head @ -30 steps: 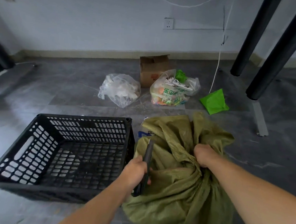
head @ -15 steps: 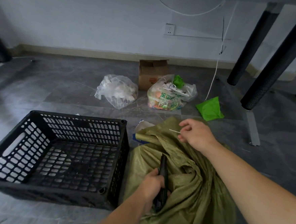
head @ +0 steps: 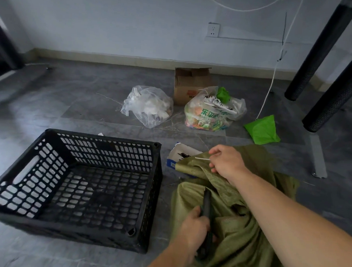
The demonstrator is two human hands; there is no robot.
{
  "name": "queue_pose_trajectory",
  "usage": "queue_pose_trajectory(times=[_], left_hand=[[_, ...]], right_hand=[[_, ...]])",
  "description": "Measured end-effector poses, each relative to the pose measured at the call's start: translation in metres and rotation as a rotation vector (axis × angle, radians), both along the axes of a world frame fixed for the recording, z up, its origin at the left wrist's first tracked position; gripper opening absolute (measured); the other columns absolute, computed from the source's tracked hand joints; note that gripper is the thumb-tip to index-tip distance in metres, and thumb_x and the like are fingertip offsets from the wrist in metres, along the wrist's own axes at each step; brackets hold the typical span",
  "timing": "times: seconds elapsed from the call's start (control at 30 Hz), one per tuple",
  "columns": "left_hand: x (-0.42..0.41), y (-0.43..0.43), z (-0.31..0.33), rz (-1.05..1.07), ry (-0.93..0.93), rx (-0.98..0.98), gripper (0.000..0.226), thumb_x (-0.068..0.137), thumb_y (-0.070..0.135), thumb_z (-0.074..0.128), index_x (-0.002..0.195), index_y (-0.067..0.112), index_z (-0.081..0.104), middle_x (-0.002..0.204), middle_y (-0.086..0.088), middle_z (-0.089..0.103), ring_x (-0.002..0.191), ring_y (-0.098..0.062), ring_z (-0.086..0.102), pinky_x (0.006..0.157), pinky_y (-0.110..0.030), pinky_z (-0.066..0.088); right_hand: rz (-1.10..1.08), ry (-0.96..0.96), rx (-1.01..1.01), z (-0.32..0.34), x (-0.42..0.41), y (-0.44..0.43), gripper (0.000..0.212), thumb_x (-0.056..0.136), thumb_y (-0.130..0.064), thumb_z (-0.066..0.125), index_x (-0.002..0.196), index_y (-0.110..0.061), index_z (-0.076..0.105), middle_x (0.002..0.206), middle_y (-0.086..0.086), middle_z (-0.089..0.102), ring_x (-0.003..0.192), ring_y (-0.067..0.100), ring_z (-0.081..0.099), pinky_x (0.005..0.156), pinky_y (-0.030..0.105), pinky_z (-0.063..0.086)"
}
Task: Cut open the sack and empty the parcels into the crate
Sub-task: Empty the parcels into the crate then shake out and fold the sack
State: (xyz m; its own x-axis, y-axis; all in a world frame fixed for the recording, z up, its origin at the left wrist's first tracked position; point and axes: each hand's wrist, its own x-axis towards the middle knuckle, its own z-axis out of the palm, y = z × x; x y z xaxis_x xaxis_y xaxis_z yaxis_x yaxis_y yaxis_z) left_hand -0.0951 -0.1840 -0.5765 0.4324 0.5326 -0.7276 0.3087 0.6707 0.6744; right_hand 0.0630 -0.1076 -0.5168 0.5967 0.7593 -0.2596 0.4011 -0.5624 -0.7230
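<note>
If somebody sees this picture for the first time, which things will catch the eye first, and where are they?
The crumpled olive-green sack fills the lower right, where the left hand grips a dark tool against it and the right hand pinches a thin white strip at its upper edge. Left of it stands a big black crate with no parcels inside.

Cardboard box (head: 187, 86), clear bag (head: 148, 105), green bag (head: 262, 130)
</note>
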Motion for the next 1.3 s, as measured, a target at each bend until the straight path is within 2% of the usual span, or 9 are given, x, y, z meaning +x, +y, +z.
queue_pose_trajectory(times=[0.1, 0.23, 0.37, 0.43, 0.6, 0.8, 1.0, 1.17, 1.3], left_hand=[[-0.020, 0.031, 0.009, -0.107, 0.182, 0.287, 0.050, 0.089, 0.023, 0.046, 0.138, 0.032, 0.050, 0.120, -0.001, 0.065, 0.106, -0.023, 0.061, 0.097, -0.035, 0.050], [-0.034, 0.068, 0.038, -0.532, 0.326, 0.379, 0.040, 0.086, 0.023, 0.047, 0.124, 0.021, 0.058, 0.106, -0.007, 0.069, 0.086, -0.022, 0.068, 0.076, -0.030, 0.056], [-0.044, 0.099, 0.075, -0.783, 0.446, 0.383, 0.024, 0.083, 0.017, 0.046, 0.098, 0.009, 0.064, 0.084, -0.008, 0.073, 0.069, -0.021, 0.070, 0.074, -0.032, 0.057], [-0.045, 0.118, 0.084, -0.723, 0.470, 0.443, 0.015, 0.081, 0.018, 0.048, 0.087, 0.011, 0.060, 0.078, -0.009, 0.072, 0.067, -0.021, 0.068, 0.077, -0.034, 0.054], [-0.034, 0.153, 0.074, -0.405, 0.405, 0.446, 0.009, 0.088, 0.008, 0.050, 0.092, 0.011, 0.058, 0.089, -0.015, 0.068, 0.077, -0.028, 0.069, 0.078, -0.038, 0.056], [-0.016, 0.167, 0.052, -0.225, 0.344, 0.419, 0.006, 0.082, 0.014, 0.059, 0.076, 0.012, 0.062, 0.082, -0.016, 0.071, 0.080, -0.035, 0.072, 0.083, -0.048, 0.058], [-0.008, 0.182, 0.035, -0.156, 0.309, 0.450, 0.024, 0.066, 0.026, 0.055, 0.086, 0.016, 0.064, 0.087, -0.015, 0.074, 0.085, -0.031, 0.072, 0.086, -0.051, 0.057], [-0.009, 0.193, 0.016, -0.133, 0.296, 0.463, 0.027, 0.072, 0.021, 0.056, 0.098, 0.014, 0.062, 0.083, -0.011, 0.075, 0.084, -0.029, 0.072, 0.086, -0.052, 0.057], [-0.013, 0.188, 0.009, -0.136, 0.298, 0.476, 0.014, 0.087, 0.017, 0.058, 0.102, 0.017, 0.059, 0.085, -0.010, 0.075, 0.084, -0.026, 0.071, 0.085, -0.046, 0.057]], right_hand=[[0.017, -0.020, -0.033, -0.011, -0.005, 0.018, 0.016, 0.089, -0.007, 0.056, 0.091, -0.017, 0.069, 0.077, 0.004, 0.074, 0.061, 0.014, 0.071, 0.065, 0.027, 0.059], [0.193, -0.133, -0.132, -0.021, -0.013, 0.041, 0.017, 0.090, -0.007, 0.059, 0.100, -0.013, 0.071, 0.098, 0.008, 0.074, 0.093, 0.023, 0.072, 0.091, 0.034, 0.056], [0.265, -0.228, -0.176, -0.027, -0.014, 0.057, 0.017, 0.093, -0.009, 0.057, 0.105, -0.011, 0.070, 0.108, 0.010, 0.071, 0.100, 0.026, 0.068, 0.093, 0.035, 0.054], [0.279, -0.274, -0.185, -0.030, -0.013, 0.067, 0.018, 0.094, -0.009, 0.056, 0.105, -0.010, 0.071, 0.111, 0.010, 0.070, 0.103, 0.026, 0.066, 0.093, 0.034, 0.053], [0.336, -0.411, -0.250, -0.046, -0.006, 0.097, 0.022, 0.097, -0.013, 0.054, 0.109, -0.010, 0.071, 0.110, 0.008, 0.072, 0.104, 0.026, 0.066, 0.091, 0.033, 0.053], [0.306, -0.331, -0.297, -0.083, 0.001, 0.139, 0.021, 0.092, -0.014, 0.062, 0.110, -0.007, 0.071, 0.110, 0.008, 0.071, 0.102, 0.024, 0.066, 0.088, 0.032, 0.055], [0.168, -0.089, -0.288, -0.108, 0.014, 0.165, 0.026, 0.092, -0.027, 0.054, 0.104, -0.007, 0.066, 0.101, 0.011, 0.066, 0.088, 0.025, 0.062, 0.055, 0.026, 0.040], [0.000, 0.357, -0.172, -0.112, 0.011, 0.169, 0.050, 0.095, -0.042, 0.048, 0.138, -0.017, 0.052, 0.137, 0.008, 0.053, 0.114, 0.029, 0.057, 0.082, 0.039, 0.052], [0.137, 0.068, -0.161, -0.104, 0.007, 0.161, 0.046, 0.099, -0.041, 0.042, 0.128, -0.010, 0.061, 0.130, 0.012, 0.061, 0.112, 0.029, 0.058, 0.098, 0.042, 0.048]])
